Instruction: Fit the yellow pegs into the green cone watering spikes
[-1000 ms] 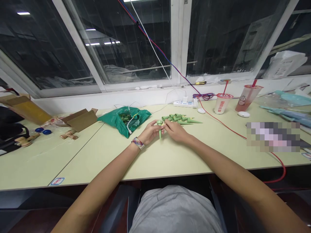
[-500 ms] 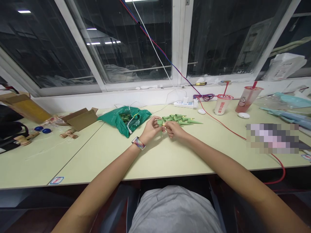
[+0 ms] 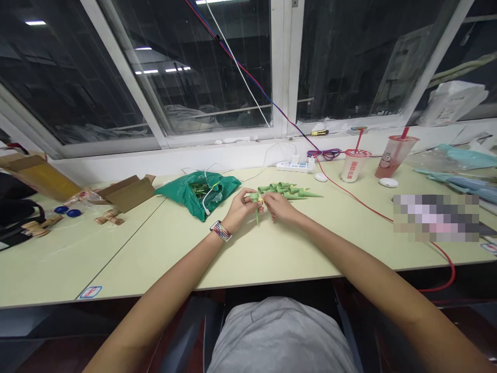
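Observation:
My left hand (image 3: 241, 208), with a colourful watch band at the wrist, is closed on a rolled green leaf piece (image 3: 255, 198) whose thin tip points down. My right hand (image 3: 278, 206) touches the piece's right side, fingers pinched at a small yellow bit (image 3: 261, 200); whether they grip it is too small to tell. Just behind my right hand lie several green leaf cones (image 3: 289, 190) on the pale table (image 3: 272, 254). Left of my hands sits an open green plastic bag (image 3: 182, 192) with leaves inside and a white cable end over it.
A power strip (image 3: 293, 166) stands by the wall. Two drink cups, one of them white (image 3: 353, 167), and a red cable (image 3: 359, 198) are at the right. An open cardboard box (image 3: 130, 192) and wooden toys (image 3: 110, 217) lie at the left.
The tip of the green piece shows more fully below my left fingers. My right fingers have shifted slightly at the yellow bit. The view has moved a little.

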The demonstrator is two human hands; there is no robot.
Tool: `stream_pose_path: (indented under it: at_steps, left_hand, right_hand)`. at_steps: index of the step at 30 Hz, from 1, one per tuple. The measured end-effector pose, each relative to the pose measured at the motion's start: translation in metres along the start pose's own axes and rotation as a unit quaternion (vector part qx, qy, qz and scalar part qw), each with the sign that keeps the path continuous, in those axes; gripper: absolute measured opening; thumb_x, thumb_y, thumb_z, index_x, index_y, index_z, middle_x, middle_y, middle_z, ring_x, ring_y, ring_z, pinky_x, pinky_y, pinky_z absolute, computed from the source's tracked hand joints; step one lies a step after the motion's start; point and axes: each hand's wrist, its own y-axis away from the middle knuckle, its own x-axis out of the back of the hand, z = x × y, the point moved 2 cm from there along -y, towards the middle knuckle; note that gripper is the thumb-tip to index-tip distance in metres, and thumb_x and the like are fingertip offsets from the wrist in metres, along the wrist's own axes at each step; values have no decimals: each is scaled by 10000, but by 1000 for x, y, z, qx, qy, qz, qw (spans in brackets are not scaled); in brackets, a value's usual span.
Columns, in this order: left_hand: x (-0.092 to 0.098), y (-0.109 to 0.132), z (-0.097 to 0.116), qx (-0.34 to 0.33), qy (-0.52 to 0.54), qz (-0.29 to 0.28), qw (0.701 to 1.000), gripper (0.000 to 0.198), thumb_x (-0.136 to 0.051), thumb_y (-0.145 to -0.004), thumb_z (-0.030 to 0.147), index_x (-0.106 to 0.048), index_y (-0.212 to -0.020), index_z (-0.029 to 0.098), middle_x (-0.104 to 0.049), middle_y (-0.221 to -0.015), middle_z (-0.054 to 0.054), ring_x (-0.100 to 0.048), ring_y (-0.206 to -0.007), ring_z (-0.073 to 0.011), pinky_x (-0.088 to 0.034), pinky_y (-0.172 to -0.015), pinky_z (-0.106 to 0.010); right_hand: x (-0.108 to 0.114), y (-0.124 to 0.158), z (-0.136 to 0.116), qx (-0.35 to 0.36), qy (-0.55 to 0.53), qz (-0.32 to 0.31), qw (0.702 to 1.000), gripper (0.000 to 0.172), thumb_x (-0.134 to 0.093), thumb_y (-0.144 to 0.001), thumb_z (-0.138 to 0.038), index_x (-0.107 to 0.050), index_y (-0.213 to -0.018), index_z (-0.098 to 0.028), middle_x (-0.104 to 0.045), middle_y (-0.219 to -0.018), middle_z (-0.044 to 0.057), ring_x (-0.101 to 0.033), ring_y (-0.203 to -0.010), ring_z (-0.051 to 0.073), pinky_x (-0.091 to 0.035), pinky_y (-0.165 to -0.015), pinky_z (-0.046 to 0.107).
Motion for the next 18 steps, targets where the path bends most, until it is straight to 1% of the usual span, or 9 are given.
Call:
stream_pose_path:
  at_steps: [2,4,6,8,12,14,16,18]
  left_hand:
    - [2,-2,-3,37,60,-12,997,484,-912,-690,269,-581,-1034,189,-717,-846,-11,-702,-719,-160,-555,-768,-327]
    - [2,-2,-5,55,89,-12,994,475,-929,-668,249,-604,-1007,174,-722,-865,-17,-701,-731,-149,-553,-779,-316]
    - [2,-1,-6,60,98,-10,993,479,-934,-663,241,-615,-1013,172,-726,-883,-19,-703,-738,-145,-555,-786,-315]
    - [1,-1,-7,52,94,-11,994,493,-933,-665,244,-618,-1038,176,-727,-886,-17,-706,-741,-148,-559,-788,-320]
    - [1,1,-5,23,65,-6,998,536,-926,-685,283,-590,-1092,193,-724,-893,-12,-718,-742,-159,-568,-782,-332]
    - [1,3,-3,2,40,-2,999,550,-928,-690,309,-575,-1097,198,-721,-893,-10,-723,-740,-161,-577,-789,-340]
    - [1,3,-1,-16,5,-1,1000,559,-936,-682,314,-569,-1088,201,-713,-876,-5,-725,-739,-164,-585,-791,-343]
    - [2,3,-1,-25,-26,0,999,556,-939,-679,312,-569,-1079,203,-707,-858,-2,-727,-735,-169,-588,-777,-337]
  right_hand:
    - [1,3,0,60,78,32,995,309,-489,-1030,-392,-425,-768,-243,-482,-672,-13,-444,-603,175,-420,-646,310]
    - [3,6,-2,127,189,48,972,275,-470,-1045,-382,-440,-809,-245,-539,-728,5,-484,-669,198,-409,-706,329]
    - [4,6,-2,169,265,46,948,261,-425,-1063,-384,-457,-844,-245,-571,-753,18,-508,-695,212,-399,-724,341]
    - [4,5,0,170,243,37,954,275,-419,-1064,-380,-468,-832,-242,-580,-757,20,-517,-711,212,-395,-732,339]
    - [2,0,6,142,132,33,980,330,-457,-1050,-393,-475,-762,-233,-579,-736,8,-528,-727,194,-404,-730,320]
    - [-1,-2,10,120,100,27,987,370,-468,-1046,-465,-472,-755,-236,-546,-676,-12,-515,-645,175,-411,-671,306]
    - [-4,-3,16,89,58,15,994,419,-476,-1031,-561,-464,-757,-244,-464,-586,-47,-458,-524,149,-407,-591,294]
    - [-6,-4,23,58,12,0,998,452,-496,-1007,-629,-452,-762,-251,-386,-537,-76,-397,-455,128,-403,-534,282]
